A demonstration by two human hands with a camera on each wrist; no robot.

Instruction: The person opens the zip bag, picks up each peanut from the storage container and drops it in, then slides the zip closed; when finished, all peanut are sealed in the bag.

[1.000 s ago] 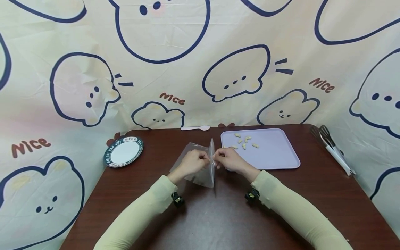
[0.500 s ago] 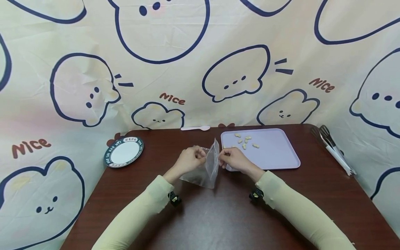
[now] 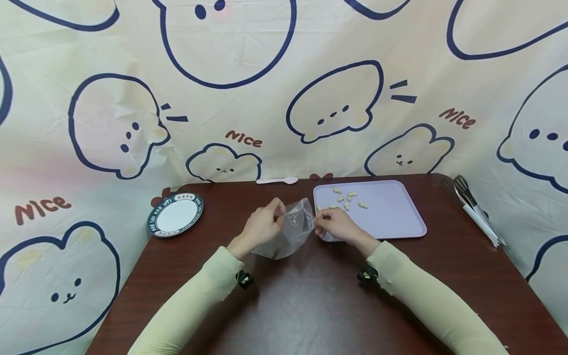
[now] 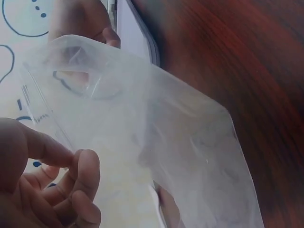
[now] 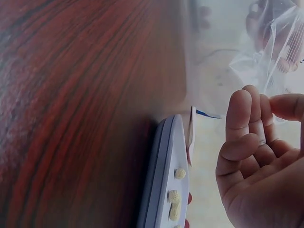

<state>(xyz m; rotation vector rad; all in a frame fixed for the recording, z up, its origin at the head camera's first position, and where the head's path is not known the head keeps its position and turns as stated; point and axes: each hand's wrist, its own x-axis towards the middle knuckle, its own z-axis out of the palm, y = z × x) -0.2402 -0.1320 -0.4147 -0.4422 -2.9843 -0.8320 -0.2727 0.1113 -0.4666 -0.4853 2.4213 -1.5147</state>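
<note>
A clear plastic zip bag [image 3: 290,236] hangs between my two hands over the table, its mouth spread apart near the top. My left hand [image 3: 262,224] pinches one side of the mouth between thumb and index finger. Opposite it, my right hand [image 3: 338,224] pinches the other side, beside the near left corner of a lilac tray [image 3: 390,217]. Ridged seal lines run along the bag [image 4: 142,128] close to my left fingertips in the left wrist view. Several peanuts [image 3: 347,205] in their shells lie on the tray's left part; some show as peanuts [image 5: 175,209] in the right wrist view.
A white plate [image 3: 175,215] with a dark green rim sits at the table's left edge. A white spoon [image 3: 278,181] lies along the back edge. At the right edge rest a whisk and other utensils [image 3: 477,217]. A patterned cloth [image 3: 275,113] hangs behind the table.
My hands have drawn apart, the left to the left and the right slightly to the right. Between them the bag's mouth has widened from nearly flat. The tray and peanuts stay put.
</note>
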